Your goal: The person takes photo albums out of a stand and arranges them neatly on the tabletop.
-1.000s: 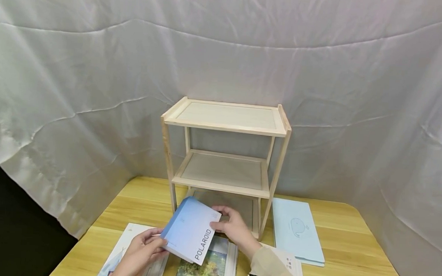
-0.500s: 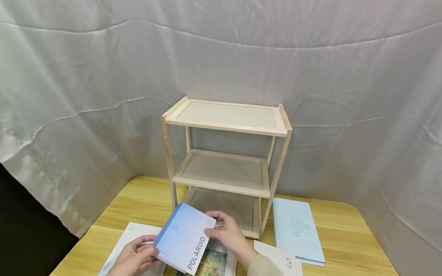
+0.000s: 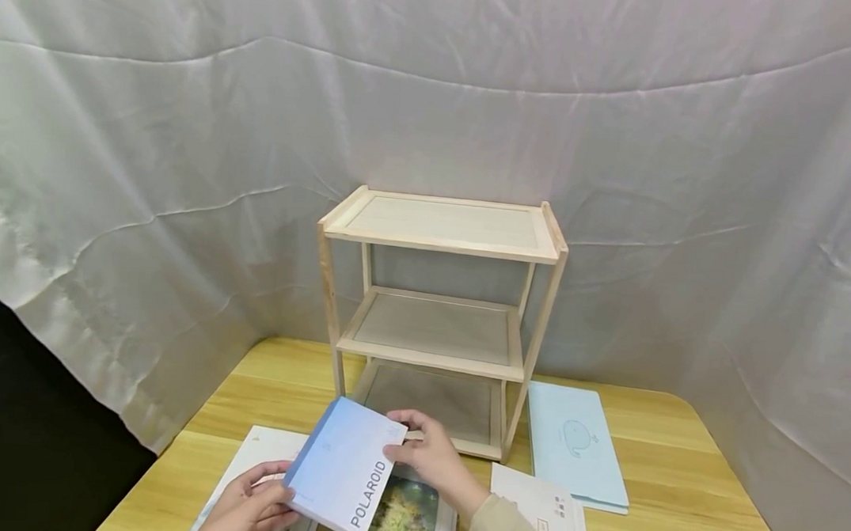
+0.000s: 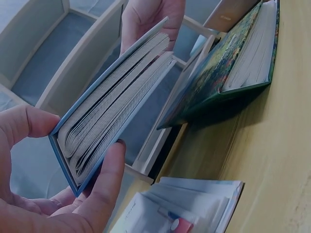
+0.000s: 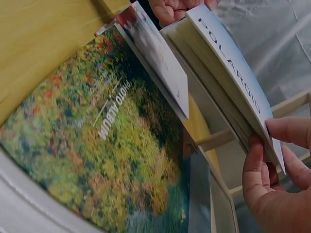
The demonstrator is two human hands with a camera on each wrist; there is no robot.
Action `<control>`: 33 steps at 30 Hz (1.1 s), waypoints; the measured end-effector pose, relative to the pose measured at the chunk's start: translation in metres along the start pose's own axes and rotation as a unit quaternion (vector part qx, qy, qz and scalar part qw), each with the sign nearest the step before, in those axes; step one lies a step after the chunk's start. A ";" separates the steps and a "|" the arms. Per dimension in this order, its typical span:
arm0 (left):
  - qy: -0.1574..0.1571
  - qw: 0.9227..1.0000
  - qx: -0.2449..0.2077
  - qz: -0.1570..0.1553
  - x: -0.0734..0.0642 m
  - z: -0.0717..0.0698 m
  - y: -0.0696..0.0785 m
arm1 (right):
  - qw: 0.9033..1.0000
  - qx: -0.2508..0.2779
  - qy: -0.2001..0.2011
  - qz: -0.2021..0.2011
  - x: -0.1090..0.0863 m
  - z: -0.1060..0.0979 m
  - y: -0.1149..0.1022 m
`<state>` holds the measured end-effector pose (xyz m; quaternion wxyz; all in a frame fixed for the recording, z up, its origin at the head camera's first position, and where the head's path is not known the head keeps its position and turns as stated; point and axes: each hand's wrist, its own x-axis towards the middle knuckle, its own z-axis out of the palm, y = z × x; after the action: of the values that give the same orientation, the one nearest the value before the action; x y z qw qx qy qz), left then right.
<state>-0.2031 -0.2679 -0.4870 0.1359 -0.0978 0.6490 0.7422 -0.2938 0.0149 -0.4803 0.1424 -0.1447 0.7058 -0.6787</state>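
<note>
Both hands hold a blue-and-white photo album (image 3: 348,468) lettered POLAROID, tilted above the table in the head view. My left hand (image 3: 251,503) pinches its blue spine side, thumb on the cover. At the opposite edge my right hand (image 3: 434,460) grips it between thumb and fingers. In the left wrist view its thick pages (image 4: 116,97) show slightly fanned between the covers. Beneath it lies a larger photo album (image 3: 407,514) with a garden picture on its cover, partly hidden by the held one. A white book (image 3: 268,446) with a picture lies under my left hand.
A three-tier wooden shelf (image 3: 436,250) stands just behind the hands, its middle tier (image 3: 437,325) bare. To the right lie a white booklet (image 3: 536,504) and a pale blue book (image 3: 578,438) with a whale drawing. Grey cloth (image 3: 460,124) hangs around the wooden table (image 3: 680,482).
Both hands have brought the POLAROID album a little left and nearer to me, away from the shelf. Their hold on it looks the same.
</note>
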 end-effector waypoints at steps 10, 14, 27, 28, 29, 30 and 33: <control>0.034 0.999 -0.010 -0.019 -0.005 -0.012 -0.006 | 1.000 0.000 -0.012 0.004 0.004 0.012 0.001; 0.024 0.999 -0.026 -0.029 -0.005 -0.022 -0.007 | 1.000 0.002 -0.013 0.006 0.006 0.016 0.001; 0.036 0.996 -0.069 -0.032 -0.002 -0.037 -0.010 | 0.999 0.016 -0.034 0.017 0.009 0.020 -0.005; 0.036 0.996 -0.070 -0.033 -0.002 -0.039 -0.010 | 0.999 0.018 -0.035 0.016 0.009 0.020 -0.005; 0.034 0.996 -0.071 -0.035 -0.003 -0.041 -0.010 | 0.999 0.018 -0.036 0.016 0.009 0.019 -0.005; 0.033 0.996 -0.074 -0.039 -0.003 -0.043 -0.010 | 0.999 0.019 -0.038 0.017 0.008 0.019 -0.005; 0.030 0.995 -0.082 -0.047 -0.005 -0.050 -0.009 | 0.999 0.020 -0.042 0.019 0.007 0.018 -0.004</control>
<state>-0.1968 -0.3167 -0.5011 0.1424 -0.1610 0.5847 0.7822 -0.2934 -0.0042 -0.4766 0.1878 -0.1567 0.6880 -0.6833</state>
